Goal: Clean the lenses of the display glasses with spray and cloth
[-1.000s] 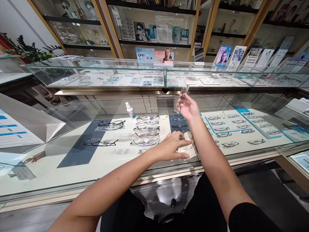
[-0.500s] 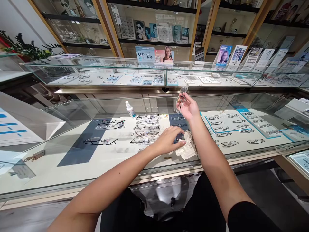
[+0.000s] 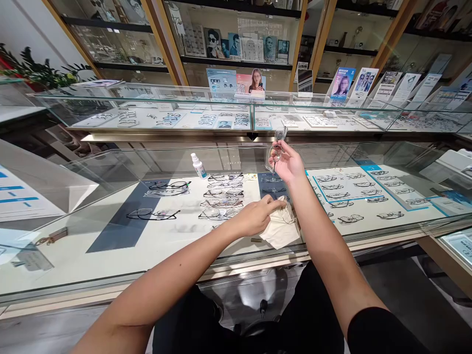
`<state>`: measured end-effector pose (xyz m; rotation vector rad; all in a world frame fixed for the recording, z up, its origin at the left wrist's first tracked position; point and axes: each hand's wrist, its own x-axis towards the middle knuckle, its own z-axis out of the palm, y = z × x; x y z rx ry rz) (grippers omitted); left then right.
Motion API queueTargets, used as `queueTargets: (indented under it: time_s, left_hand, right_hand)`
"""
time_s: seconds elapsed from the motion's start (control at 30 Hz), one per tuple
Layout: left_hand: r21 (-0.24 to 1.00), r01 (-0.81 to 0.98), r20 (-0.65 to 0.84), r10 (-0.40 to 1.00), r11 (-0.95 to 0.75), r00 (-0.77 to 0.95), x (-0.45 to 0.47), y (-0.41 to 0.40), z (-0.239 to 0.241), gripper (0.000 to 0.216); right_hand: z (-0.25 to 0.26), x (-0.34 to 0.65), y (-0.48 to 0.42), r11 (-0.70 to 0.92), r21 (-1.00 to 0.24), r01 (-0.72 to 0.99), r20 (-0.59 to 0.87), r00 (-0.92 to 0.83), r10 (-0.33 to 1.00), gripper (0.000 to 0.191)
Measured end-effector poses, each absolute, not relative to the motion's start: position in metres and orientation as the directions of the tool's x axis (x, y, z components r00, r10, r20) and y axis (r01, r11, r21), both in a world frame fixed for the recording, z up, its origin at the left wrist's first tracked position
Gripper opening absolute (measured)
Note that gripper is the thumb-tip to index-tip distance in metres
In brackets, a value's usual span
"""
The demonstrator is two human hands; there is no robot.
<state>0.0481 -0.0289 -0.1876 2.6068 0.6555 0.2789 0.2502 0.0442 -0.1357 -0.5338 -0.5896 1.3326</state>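
Right hand (image 3: 289, 164): grip pinching eyeglasses (image 3: 280, 133), raised above glass worktop (image 3: 165, 241). Left hand (image 3: 258, 217): grip pinching cream cloth (image 3: 280, 233) near its far edge. White bottle (image 3: 198, 166) stands beyond.

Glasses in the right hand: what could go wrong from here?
The right hand holds the glasses up by fingertips, so a slip might drop them onto the glass counter.
Fingers show behind one lens and could smudge it.
The cloth at the left hand lies on the counter and may pick up grit.
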Motion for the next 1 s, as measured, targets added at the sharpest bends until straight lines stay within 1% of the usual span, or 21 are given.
queueTargets:
  time_s: [0.07, 0.13, 0.2, 0.27, 0.3, 0.33, 0.4, 0.47, 0.5, 0.63, 0.67, 0.73, 0.8, 0.87, 0.93, 1.0]
  left_hand:
    - [0.44, 0.418, 0.081, 0.499, -0.794, 0.863, 0.05, -0.029, -0.188, 0.065]
    - [0.471, 0.437, 0.117, 0.545, -0.766, 0.83, 0.052, -0.027, -0.189, 0.045]
    - [0.561, 0.444, 0.17, 0.622, -0.699, 0.764, 0.054, -0.023, -0.192, 0.029]
    - [0.68, 0.435, 0.198, 0.719, -0.59, 0.666, 0.055, -0.018, -0.196, 0.02]
    - [0.745, 0.421, 0.182, 0.765, -0.517, 0.617, 0.055, -0.016, -0.198, 0.02]
    - [0.809, 0.402, 0.14, 0.805, -0.428, 0.576, 0.055, -0.013, -0.199, 0.028]
    - [0.901, 0.364, 0.002, 0.842, -0.236, 0.54, 0.055, -0.01, -0.201, 0.051]
    - [0.928, 0.359, -0.121, 0.827, -0.102, 0.548, 0.055, -0.009, -0.2, 0.063]
    - [0.923, 0.375, -0.149, 0.823, -0.083, 0.548, 0.055, -0.01, -0.199, 0.064]
    - [0.873, 0.462, -0.117, 0.854, -0.155, 0.507, 0.055, -0.011, -0.197, 0.066]
    - [0.872, 0.466, -0.128, 0.849, -0.149, 0.512, 0.055, -0.011, -0.197, 0.068]
    - [0.897, 0.435, -0.208, 0.804, -0.07, 0.557, 0.055, -0.009, -0.197, 0.069]
    - [0.92, 0.391, -0.292, 0.725, 0.034, 0.624, 0.054, -0.008, -0.196, 0.063]
    - [0.924, 0.375, -0.327, 0.658, 0.071, 0.679, 0.052, -0.008, -0.193, 0.048]
    - [0.923, 0.385, -0.317, 0.622, 0.026, 0.717, 0.05, -0.009, -0.188, 0.031]
    - [0.917, 0.395, -0.28, 0.61, -0.059, 0.741, 0.048, -0.012, -0.183, 0.025]
  right_hand:
    - [-0.136, 0.25, 0.044, 0.158, -0.668, -0.727, 0.096, 0.126, 0.987, 0.011]
    - [-0.135, 0.25, 0.044, 0.148, -0.659, -0.738, 0.086, 0.122, 0.989, 0.011]
    - [-0.135, 0.249, 0.043, 0.14, -0.639, -0.756, 0.069, 0.124, 0.99, 0.013]
    - [-0.134, 0.248, 0.043, 0.141, -0.628, -0.765, 0.067, 0.128, 0.99, 0.014]
    - [-0.134, 0.248, 0.043, 0.144, -0.63, -0.763, 0.072, 0.128, 0.989, 0.014]
    - [-0.134, 0.248, 0.043, 0.146, -0.635, -0.758, 0.077, 0.125, 0.989, 0.013]
    - [-0.134, 0.249, 0.043, 0.144, -0.646, -0.749, 0.084, 0.117, 0.99, 0.012]
    - [-0.135, 0.249, 0.043, 0.136, -0.649, -0.748, 0.083, 0.108, 0.991, 0.012]
    - [-0.135, 0.248, 0.043, 0.133, -0.647, -0.751, 0.082, 0.104, 0.991, 0.011]
    - [-0.134, 0.247, 0.042, 0.132, -0.634, -0.762, 0.086, 0.1, 0.991, 0.011]
    - [-0.134, 0.246, 0.042, 0.133, -0.634, -0.762, 0.088, 0.1, 0.991, 0.011]
    - [-0.133, 0.246, 0.041, 0.136, -0.636, -0.759, 0.089, 0.103, 0.991, 0.011]
    - [-0.132, 0.245, 0.04, 0.135, -0.633, -0.762, 0.084, 0.106, 0.991, 0.011]
    - [-0.132, 0.245, 0.04, 0.131, -0.622, -0.772, 0.076, 0.108, 0.991, 0.01]
    - [-0.132, 0.245, 0.04, 0.127, -0.614, -0.779, 0.073, 0.104, 0.992, 0.01]
    - [-0.133, 0.245, 0.04, 0.128, -0.616, -0.777, 0.079, 0.101, 0.992, 0.009]
